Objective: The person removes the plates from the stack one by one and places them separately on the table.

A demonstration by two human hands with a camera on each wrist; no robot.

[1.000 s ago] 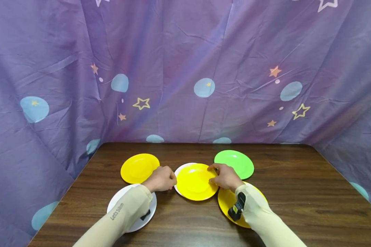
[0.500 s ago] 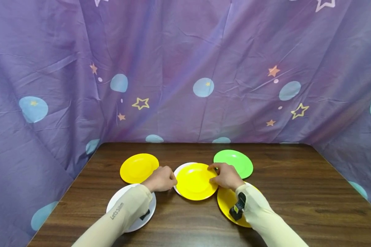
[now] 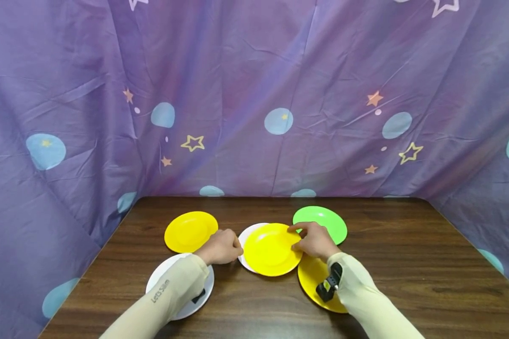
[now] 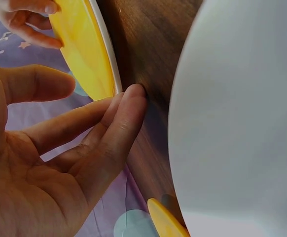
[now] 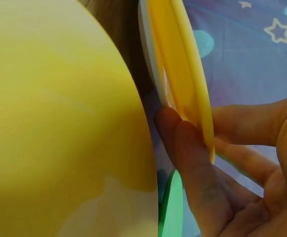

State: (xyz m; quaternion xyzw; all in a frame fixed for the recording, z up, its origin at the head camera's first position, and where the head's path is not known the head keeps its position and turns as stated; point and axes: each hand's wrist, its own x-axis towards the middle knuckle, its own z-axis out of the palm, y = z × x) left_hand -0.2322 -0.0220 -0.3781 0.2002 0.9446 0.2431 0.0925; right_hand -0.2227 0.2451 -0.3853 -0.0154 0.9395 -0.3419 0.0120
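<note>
Near the middle of the table, a yellow plate (image 3: 272, 250) overlaps a white plate (image 3: 247, 234), which shows at its left and back edge. My right hand (image 3: 317, 241) pinches the yellow plate's right rim; in the right wrist view, the thumb is on one face and the fingers on the other. That view shows a gap between the yellow plate (image 5: 183, 64) and the white plate (image 5: 152, 54) at this side. At the white plate's left edge is my left hand (image 3: 221, 246). Its fingertips touch the edge in the left wrist view, with the thumb held apart.
A second yellow plate (image 3: 190, 230) lies at the back left, and a green plate (image 3: 324, 222) at the back right. Beneath my left forearm is another white plate (image 3: 163, 272). Another yellow plate (image 3: 314, 282) sits under my right wrist. A purple curtain (image 3: 246, 165) hangs behind the table.
My right hand has shifted slightly right with the yellow plate, so more of the white plate shows at the left. My left hand stays at the white plate's edge.
</note>
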